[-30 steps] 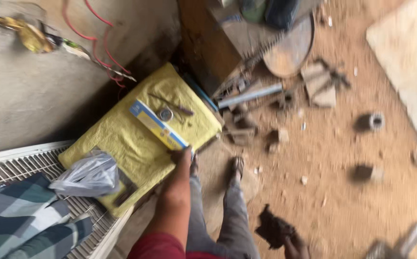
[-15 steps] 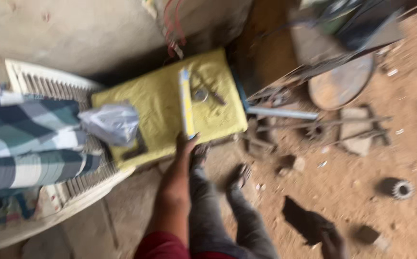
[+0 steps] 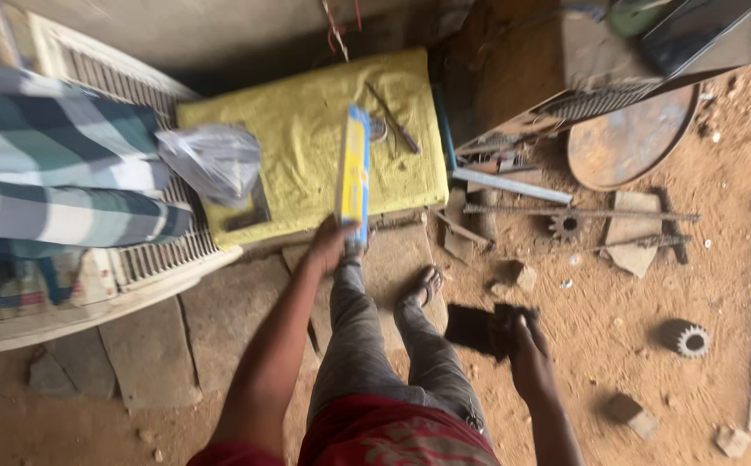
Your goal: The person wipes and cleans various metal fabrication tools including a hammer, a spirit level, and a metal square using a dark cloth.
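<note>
Head view: the left hand (image 3: 331, 244) reaches forward and closes on the near end of a long, narrow blue-and-yellow box (image 3: 354, 173). The box lies straight ahead of that hand, its long axis running away from the person — near end at the fingers, far end out over the middle of a yellow cloth (image 3: 306, 138). The left hand is the nearer one by far; it is touching the box, while the right hand (image 3: 526, 354) hangs low and well apart to the right, wrapped around a dark, flat, crumpled piece (image 3: 479, 330) held above the ground.

The yellow cloth covers a low table-like block. On it, just beyond and to the right of the box, lie thin dark metal tools (image 3: 393, 116), and at its left edge a clear plastic bag (image 3: 211, 160) rests. Left of that, checked fabric (image 3: 56, 181) is draped over a white slatted frame (image 3: 116, 259).

The room is a rough workshop with a floor of reddish dirt (image 3: 617, 311) — strewn to the right with a round rusted metal disc (image 3: 630, 138), a long threaded rod (image 3: 578, 211), a small gear (image 3: 684, 338) and bits of stone. The person's legs and one sandalled foot (image 3: 423, 285) stand just short of the block.
</note>
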